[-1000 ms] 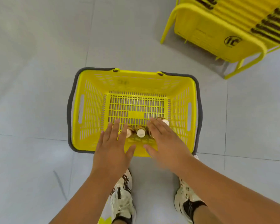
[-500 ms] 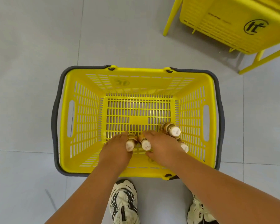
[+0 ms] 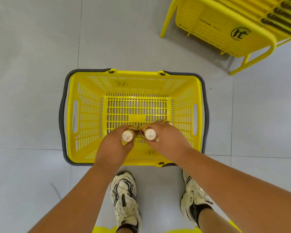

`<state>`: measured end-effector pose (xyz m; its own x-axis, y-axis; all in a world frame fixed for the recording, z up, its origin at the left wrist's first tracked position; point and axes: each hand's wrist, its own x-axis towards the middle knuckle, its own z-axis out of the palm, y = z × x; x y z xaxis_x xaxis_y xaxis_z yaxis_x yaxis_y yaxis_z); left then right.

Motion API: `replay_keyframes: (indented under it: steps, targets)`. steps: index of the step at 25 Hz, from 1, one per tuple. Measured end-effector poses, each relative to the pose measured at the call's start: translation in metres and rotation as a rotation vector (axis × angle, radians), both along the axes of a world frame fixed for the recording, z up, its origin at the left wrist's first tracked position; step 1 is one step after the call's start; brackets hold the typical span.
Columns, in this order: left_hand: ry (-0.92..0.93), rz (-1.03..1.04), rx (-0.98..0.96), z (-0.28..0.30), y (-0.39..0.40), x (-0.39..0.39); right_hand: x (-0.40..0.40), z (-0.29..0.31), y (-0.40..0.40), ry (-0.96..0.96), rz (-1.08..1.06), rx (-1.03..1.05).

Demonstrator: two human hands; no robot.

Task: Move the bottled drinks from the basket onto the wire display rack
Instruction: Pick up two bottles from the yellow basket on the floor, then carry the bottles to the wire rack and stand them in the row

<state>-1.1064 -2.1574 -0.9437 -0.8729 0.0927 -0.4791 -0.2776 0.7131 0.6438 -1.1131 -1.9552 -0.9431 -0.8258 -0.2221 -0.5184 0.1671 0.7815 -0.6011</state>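
left bottle (image 3: 127, 135) upright, cap toward camera, long axis vertical, in left grip (image 3: 115, 145) curled round its body | right bottle (image 3: 150, 134) likewise in right grip (image 3: 166, 140) | both low in basket (image 3: 89, 115), near wall | rack (image 3: 225, 29) far-right of grips, right grip nearer

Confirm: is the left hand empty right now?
No, the left hand grips a white-capped bottle inside the basket.

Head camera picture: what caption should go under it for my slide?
Both hands, left and right, each grip a white-capped bottle inside the yellow basket, rack nearby.
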Motion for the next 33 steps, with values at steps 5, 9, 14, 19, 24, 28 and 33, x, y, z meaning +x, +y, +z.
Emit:
replay_keyframes:
  steps: [5,9,14,19,24,28,33]
  targets:
    - [0.141,0.173,0.102,0.141,0.016,-0.019,-0.013,0.128,0.015,0.125,-0.216,-0.077]
    - [0.252,0.224,0.169,0.267,0.022,-0.055,-0.036,0.244,0.024,0.245,-0.333,-0.183]
    - [0.377,0.275,0.169,0.423,0.020,-0.088,-0.063,0.417,0.034,0.409,-0.437,-0.264]
    - [0.497,0.258,0.237,0.584,0.026,-0.094,-0.076,0.581,0.044,0.584,-0.458,-0.324]
    - [0.528,0.225,0.287,0.702,0.024,-0.090,-0.083,0.706,0.049,0.616,-0.427,-0.316]
    - [0.578,0.209,0.240,0.771,0.008,-0.090,-0.083,0.782,0.052,0.622,-0.387,-0.381]
    - [0.702,0.268,0.240,0.859,-0.008,-0.084,-0.089,0.856,0.055,0.656,-0.291,-0.454]
